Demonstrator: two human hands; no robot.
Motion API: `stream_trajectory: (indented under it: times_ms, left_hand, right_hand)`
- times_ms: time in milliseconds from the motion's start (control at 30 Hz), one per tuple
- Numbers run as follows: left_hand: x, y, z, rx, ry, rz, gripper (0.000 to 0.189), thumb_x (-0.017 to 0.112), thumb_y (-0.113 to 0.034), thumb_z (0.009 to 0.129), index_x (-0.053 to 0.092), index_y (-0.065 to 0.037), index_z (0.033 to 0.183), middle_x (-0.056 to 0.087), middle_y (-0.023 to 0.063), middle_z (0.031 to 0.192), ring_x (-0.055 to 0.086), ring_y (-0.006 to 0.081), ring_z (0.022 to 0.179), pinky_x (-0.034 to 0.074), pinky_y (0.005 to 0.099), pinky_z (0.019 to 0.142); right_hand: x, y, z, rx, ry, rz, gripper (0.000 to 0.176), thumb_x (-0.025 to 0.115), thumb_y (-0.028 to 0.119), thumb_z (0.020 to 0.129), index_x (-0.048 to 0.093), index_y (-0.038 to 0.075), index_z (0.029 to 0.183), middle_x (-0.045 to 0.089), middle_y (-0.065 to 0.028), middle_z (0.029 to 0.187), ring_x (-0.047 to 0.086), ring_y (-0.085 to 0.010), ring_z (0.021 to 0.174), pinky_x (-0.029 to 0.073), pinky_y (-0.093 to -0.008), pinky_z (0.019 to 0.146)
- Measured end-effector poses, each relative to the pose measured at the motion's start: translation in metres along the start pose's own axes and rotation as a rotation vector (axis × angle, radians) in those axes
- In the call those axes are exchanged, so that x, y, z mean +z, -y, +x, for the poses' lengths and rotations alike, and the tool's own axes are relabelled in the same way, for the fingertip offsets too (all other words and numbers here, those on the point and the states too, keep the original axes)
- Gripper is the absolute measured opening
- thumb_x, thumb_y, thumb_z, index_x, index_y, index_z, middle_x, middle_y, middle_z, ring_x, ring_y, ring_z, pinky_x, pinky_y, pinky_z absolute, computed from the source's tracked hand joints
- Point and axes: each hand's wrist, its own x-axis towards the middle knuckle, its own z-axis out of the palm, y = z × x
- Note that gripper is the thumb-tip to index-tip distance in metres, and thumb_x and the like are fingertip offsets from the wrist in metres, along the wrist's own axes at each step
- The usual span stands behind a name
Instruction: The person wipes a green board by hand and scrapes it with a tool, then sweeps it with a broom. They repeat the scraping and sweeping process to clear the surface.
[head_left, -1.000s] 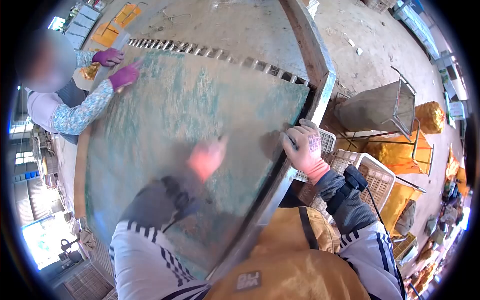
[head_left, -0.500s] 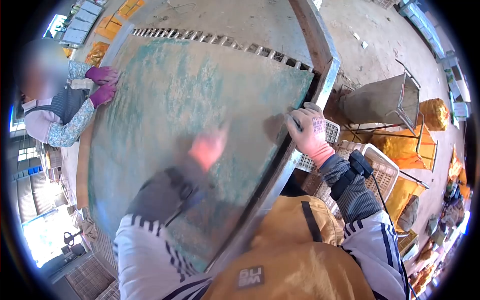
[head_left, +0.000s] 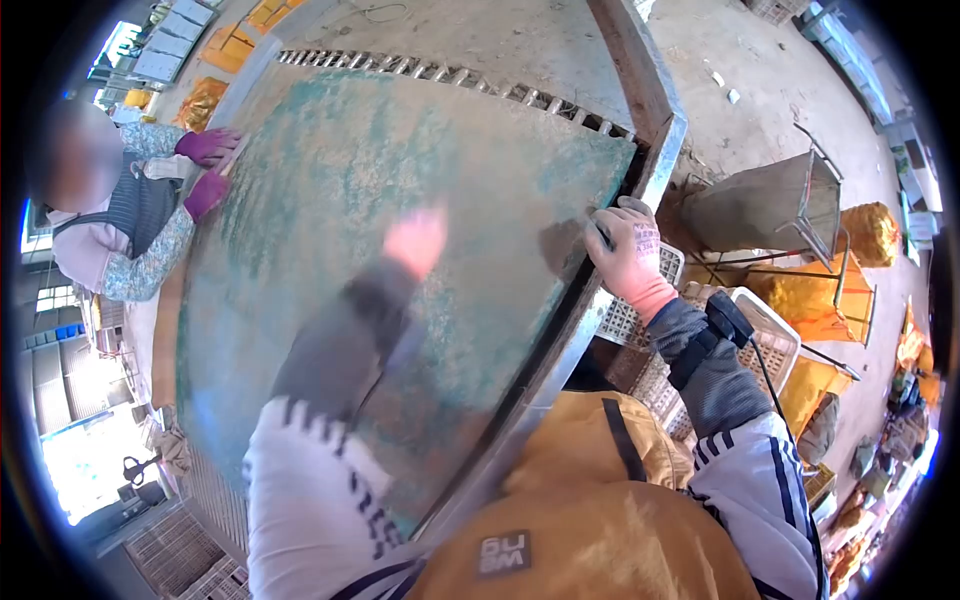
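Two hands, apart: left hand [head_left: 415,240] over the worn green surface [head_left: 330,200], right hand [head_left: 628,250] at the metal rail [head_left: 573,342].
I find the surface directly in front, a co-worker's purple-gloved hands [head_left: 208,147] at its far side. My left is blurred; finger closure and contact cannot be told. My right rests on the rail, grip unconfirmed. In my judgement, good handling calls for a light left palm, a steady right brace, and fingertips out of the dark gap [head_left: 552,342].
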Motion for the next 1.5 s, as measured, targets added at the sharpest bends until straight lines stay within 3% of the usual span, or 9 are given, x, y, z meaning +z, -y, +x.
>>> stream_trajectory:
  times_ms: [167, 300, 333, 433, 633, 900, 1033, 1400, 1500]
  left_hand:
    - [-0.023, 0.019, 0.063, -0.182, 0.057, -0.186, 0.050, 0.047, -0.013, 0.086, 0.040, -0.007, 0.135, 0.062, 0.0128, 0.091, 0.062, 0.0284, 0.084, 0.049, 0.0423, 0.073]
    - [-0.031, -0.014, -0.072, 0.186, 0.043, -0.323, 0.054, 0.045, -0.010, 0.084, 0.037, -0.007, 0.137, 0.061, 0.0158, 0.085, 0.062, 0.0298, 0.079, 0.050, 0.0426, 0.063]
    - [-0.082, -0.039, -0.092, 0.085, 0.408, -0.369, 0.056, 0.046, -0.010, 0.083, 0.035, -0.007, 0.138, 0.061, 0.0175, 0.087, 0.062, 0.0303, 0.077, 0.050, 0.0433, 0.065]
    - [-0.095, -0.058, -0.122, 0.131, 0.511, -0.317, 0.055, 0.046, -0.011, 0.084, 0.036, -0.006, 0.138, 0.061, 0.0179, 0.088, 0.062, 0.0298, 0.074, 0.050, 0.0424, 0.065]
    - [-0.027, -0.071, -0.016, 0.088, -0.049, -0.186, 0.040, 0.048, -0.014, 0.086, 0.048, -0.008, 0.126, 0.061, 0.0156, 0.081, 0.062, 0.0292, 0.074, 0.049, 0.0419, 0.063]
    - [-0.093, -0.086, -0.131, 0.108, 0.425, -0.382, 0.051, 0.048, -0.011, 0.084, 0.042, -0.007, 0.134, 0.060, 0.0163, 0.089, 0.061, 0.0308, 0.074, 0.049, 0.0412, 0.062]
    - [-0.040, -0.088, -0.052, 0.128, 0.035, -0.056, 0.044, 0.051, -0.011, 0.082, 0.048, -0.006, 0.126, 0.059, 0.0125, 0.086, 0.058, 0.0256, 0.076, 0.048, 0.0366, 0.064]
    - [-0.089, -0.105, -0.095, 0.115, 0.349, -0.382, 0.048, 0.050, -0.011, 0.083, 0.043, -0.004, 0.130, 0.058, 0.0178, 0.083, 0.061, 0.0319, 0.074, 0.050, 0.0433, 0.066]
    - [-0.040, -0.106, -0.035, 0.222, 0.051, -0.169, 0.045, 0.048, -0.007, 0.082, 0.046, -0.004, 0.126, 0.060, 0.0173, 0.084, 0.063, 0.0298, 0.072, 0.051, 0.0423, 0.065]
  right_hand:
    - [0.003, -0.006, -0.005, -0.037, 0.018, -0.067, 0.014, 0.057, 0.017, 0.079, 0.062, 0.003, 0.078, 0.063, -0.0148, 0.077, 0.060, -0.0320, 0.081, 0.039, -0.0418, 0.092]
    - [0.007, -0.005, -0.007, -0.024, -0.060, 0.016, 0.014, 0.057, 0.017, 0.079, 0.062, 0.003, 0.079, 0.064, -0.0145, 0.078, 0.060, -0.0316, 0.081, 0.039, -0.0415, 0.093]
    - [0.006, -0.006, -0.005, -0.028, -0.057, 0.022, 0.014, 0.057, 0.017, 0.079, 0.062, 0.003, 0.079, 0.064, -0.0144, 0.078, 0.060, -0.0313, 0.081, 0.039, -0.0414, 0.093]
    - [0.003, -0.008, -0.004, -0.016, -0.043, 0.037, 0.016, 0.057, 0.018, 0.080, 0.063, 0.003, 0.081, 0.064, -0.0146, 0.080, 0.061, -0.0310, 0.083, 0.038, -0.0413, 0.095]
    - [0.002, -0.007, -0.006, 0.019, 0.087, -0.029, 0.020, 0.057, 0.021, 0.080, 0.064, 0.003, 0.086, 0.065, -0.0149, 0.086, 0.060, -0.0318, 0.087, 0.038, -0.0409, 0.095]
    - [0.004, -0.010, -0.006, 0.001, 0.067, 0.017, 0.020, 0.057, 0.021, 0.080, 0.063, 0.003, 0.084, 0.065, -0.0149, 0.084, 0.060, -0.0324, 0.087, 0.039, -0.0420, 0.092]
    - [0.004, -0.008, -0.008, -0.040, -0.029, 0.039, 0.019, 0.055, 0.021, 0.082, 0.063, 0.003, 0.083, 0.065, -0.0151, 0.084, 0.060, -0.0323, 0.086, 0.040, -0.0415, 0.092]
    - [0.008, -0.010, -0.008, -0.064, -0.098, 0.078, 0.017, 0.056, 0.023, 0.080, 0.061, 0.006, 0.077, 0.061, -0.0141, 0.075, 0.057, -0.0343, 0.078, 0.041, -0.0434, 0.084]
    - [0.000, -0.006, -0.007, -0.004, 0.027, 0.006, 0.020, 0.055, 0.022, 0.082, 0.064, 0.004, 0.084, 0.064, -0.0154, 0.084, 0.059, -0.0323, 0.086, 0.039, -0.0408, 0.092]
